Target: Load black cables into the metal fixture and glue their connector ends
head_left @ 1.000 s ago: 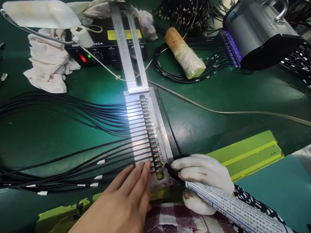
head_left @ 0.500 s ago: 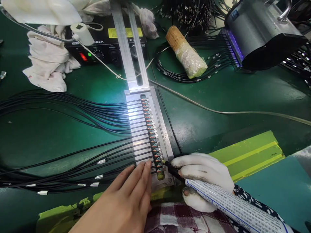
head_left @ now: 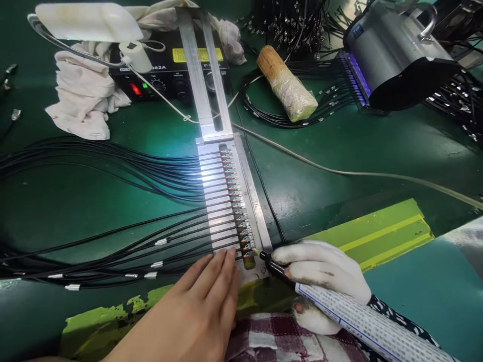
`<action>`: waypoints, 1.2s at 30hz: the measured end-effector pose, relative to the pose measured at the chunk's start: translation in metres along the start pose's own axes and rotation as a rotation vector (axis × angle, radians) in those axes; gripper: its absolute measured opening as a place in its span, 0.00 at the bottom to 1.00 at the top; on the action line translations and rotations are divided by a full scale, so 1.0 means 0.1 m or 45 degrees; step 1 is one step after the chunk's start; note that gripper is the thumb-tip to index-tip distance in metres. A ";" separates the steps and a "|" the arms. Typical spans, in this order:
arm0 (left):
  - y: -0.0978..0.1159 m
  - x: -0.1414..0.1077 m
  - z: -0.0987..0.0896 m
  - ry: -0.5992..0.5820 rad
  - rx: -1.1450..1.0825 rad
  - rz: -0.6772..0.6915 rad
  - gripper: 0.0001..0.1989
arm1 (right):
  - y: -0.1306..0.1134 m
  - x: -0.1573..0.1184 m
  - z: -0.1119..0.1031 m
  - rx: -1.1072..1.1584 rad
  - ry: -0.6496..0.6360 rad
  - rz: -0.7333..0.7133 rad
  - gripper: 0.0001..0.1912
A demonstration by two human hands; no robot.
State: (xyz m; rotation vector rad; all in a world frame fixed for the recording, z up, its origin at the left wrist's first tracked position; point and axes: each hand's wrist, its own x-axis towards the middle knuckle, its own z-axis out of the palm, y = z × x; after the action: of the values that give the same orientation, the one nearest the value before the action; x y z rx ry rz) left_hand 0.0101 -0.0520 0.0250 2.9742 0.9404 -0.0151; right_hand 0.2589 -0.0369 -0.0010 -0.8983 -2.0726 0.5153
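A metal fixture [head_left: 219,211] holds several thin black cables [head_left: 162,173] side by side, their small stripped ends and metal connectors [head_left: 239,211] lined up over a slot. My left hand [head_left: 206,296] is bare, fingers stretched out and lying flat on the front end of the fixture and its nearest cables. In a white, stained glove, my right hand [head_left: 324,274] grips what looks like a dispensing syringe [head_left: 362,311], with a white printed barrel, blue lines and a black front. Its thin yellowish tip lies beside the nearest connectors; contact cannot be made out.
A black control box [head_left: 169,83] with dials stands behind, partly covered by a white cloth [head_left: 85,95] and lamp [head_left: 90,22]. A wrapped wooden block [head_left: 287,85] rests on cables near a grey unit with violet light [head_left: 400,55]. Clear tubing [head_left: 339,172] crosses the table.
The syringe tip has moved towards the fixture's front end and slightly right. My left hand stays on the fixture. The whole view has shifted slightly.
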 end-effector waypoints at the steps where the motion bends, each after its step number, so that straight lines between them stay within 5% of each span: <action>1: 0.01 0.00 -0.01 -0.016 -0.004 -0.008 0.21 | 0.00 -0.03 0.02 0.010 -0.003 0.008 0.10; 36: 0.03 -0.02 0.00 -0.074 -0.012 -0.025 0.23 | 0.03 -0.07 0.10 0.086 0.023 0.035 0.08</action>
State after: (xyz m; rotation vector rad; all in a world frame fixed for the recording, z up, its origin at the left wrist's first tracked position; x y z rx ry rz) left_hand 0.0102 -0.0552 0.0250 2.9388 0.9601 -0.0973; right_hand 0.2550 -0.0409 -0.0128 -0.8894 -2.0174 0.5863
